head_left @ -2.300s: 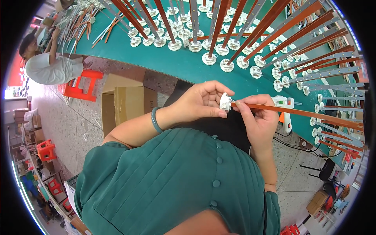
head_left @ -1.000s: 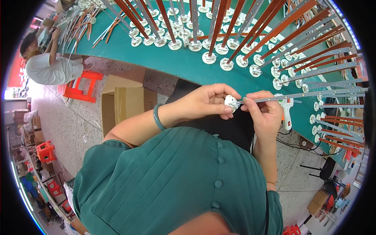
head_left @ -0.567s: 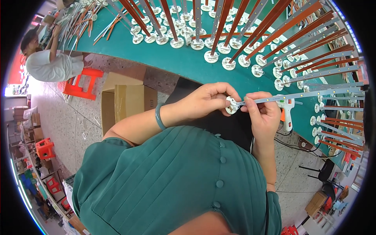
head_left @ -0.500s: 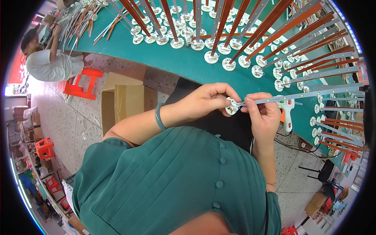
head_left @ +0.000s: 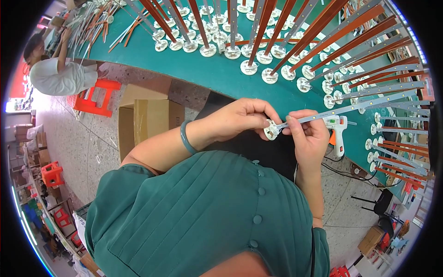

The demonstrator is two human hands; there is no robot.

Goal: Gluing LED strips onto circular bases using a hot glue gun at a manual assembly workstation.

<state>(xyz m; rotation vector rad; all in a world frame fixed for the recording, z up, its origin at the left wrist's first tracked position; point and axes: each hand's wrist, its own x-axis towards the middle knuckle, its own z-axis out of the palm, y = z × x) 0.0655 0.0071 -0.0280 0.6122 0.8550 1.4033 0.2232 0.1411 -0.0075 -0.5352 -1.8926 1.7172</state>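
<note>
My left hand (head_left: pixel 240 121) pinches a small white round base (head_left: pixel 272 132) between thumb and fingers, over the near edge of the green table. Thin wires join this base to a long grey LED strip (head_left: pixel 353 109) with small yellowish chips along it. Close beside the base, the thumb and fingers of my right hand (head_left: pixel 308 134) are closed on the strip's near end. The strip slants up to the right from there. My fingers partly hide the base and the wires.
Many white bases carrying upright grey and brown strips (head_left: pixel 203 27) stand on the green table (head_left: pixel 194 69). A white glue gun (head_left: pixel 339 134) lies right of my hand, with black cables below. An open cardboard box (head_left: pixel 159 120) and red stool (head_left: pixel 97 97) are left, near another person (head_left: pixel 60 74).
The strip's far end has swung up a little and back toward me. The white base has tilted and dropped slightly. Both hands keep their grip.
</note>
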